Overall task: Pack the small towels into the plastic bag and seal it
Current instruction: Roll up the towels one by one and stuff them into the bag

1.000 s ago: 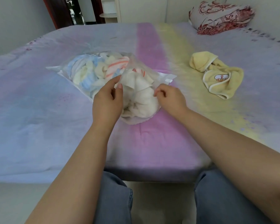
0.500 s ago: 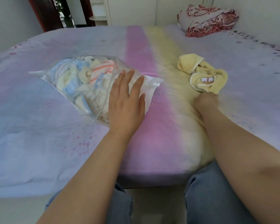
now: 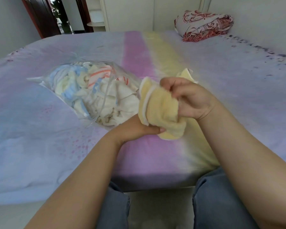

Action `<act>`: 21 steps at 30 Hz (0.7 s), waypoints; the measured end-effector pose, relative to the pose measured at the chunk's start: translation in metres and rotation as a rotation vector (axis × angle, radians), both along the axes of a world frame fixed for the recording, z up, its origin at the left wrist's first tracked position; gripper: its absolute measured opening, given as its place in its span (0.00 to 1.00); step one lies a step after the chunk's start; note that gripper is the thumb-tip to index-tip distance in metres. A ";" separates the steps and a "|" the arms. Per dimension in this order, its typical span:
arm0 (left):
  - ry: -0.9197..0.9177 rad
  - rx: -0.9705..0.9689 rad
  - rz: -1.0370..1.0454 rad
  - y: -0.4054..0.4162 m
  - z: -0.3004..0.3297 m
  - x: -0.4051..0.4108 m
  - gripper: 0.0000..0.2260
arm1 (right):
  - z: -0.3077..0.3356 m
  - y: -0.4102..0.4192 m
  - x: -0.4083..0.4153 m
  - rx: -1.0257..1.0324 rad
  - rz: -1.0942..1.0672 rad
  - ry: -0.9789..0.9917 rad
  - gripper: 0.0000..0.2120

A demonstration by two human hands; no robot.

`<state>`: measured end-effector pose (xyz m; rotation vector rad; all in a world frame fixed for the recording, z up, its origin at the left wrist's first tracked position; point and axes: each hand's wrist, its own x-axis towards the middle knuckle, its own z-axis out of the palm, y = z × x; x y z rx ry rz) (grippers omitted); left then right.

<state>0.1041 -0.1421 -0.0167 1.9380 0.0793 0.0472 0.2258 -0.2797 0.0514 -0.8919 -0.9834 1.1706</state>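
Observation:
A clear plastic bag (image 3: 96,90) stuffed with several small white, blue and striped towels lies on the bed left of centre. A yellow towel (image 3: 160,111) with white trim hangs in the air just right of the bag's mouth. My right hand (image 3: 190,98) grips its upper part with curled fingers. From below, my left hand (image 3: 135,128) holds the towel's lower edge, its fingers mostly hidden behind the cloth. Behind my right hand another corner of yellow cloth (image 3: 186,74) peeks out; whether it belongs to the same towel I cannot tell.
The bed sheet (image 3: 238,80) is pastel lilac, pink and yellow, with its front edge near my knees. A folded red-patterned blanket (image 3: 203,25) lies at the far right by the wall. A doorway stands at the back left.
My right hand picked the yellow towel off the bed and brought it left toward the bag. My left hand left the top of the bag and took the towel's lower edge.

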 end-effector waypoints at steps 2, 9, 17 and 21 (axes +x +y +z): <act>-0.010 -0.092 0.087 0.002 0.011 -0.009 0.14 | -0.006 0.005 0.023 0.059 -0.290 0.241 0.11; -0.006 -0.007 0.168 0.018 0.023 -0.029 0.25 | -0.051 0.009 0.072 -0.560 -0.995 -0.857 0.15; -0.017 0.658 0.354 0.028 -0.004 -0.013 0.28 | -0.093 0.033 0.068 -0.891 -0.252 -1.122 0.32; 0.018 0.951 0.313 0.024 -0.007 -0.008 0.27 | -0.092 0.041 0.053 -0.780 -0.515 -1.117 0.09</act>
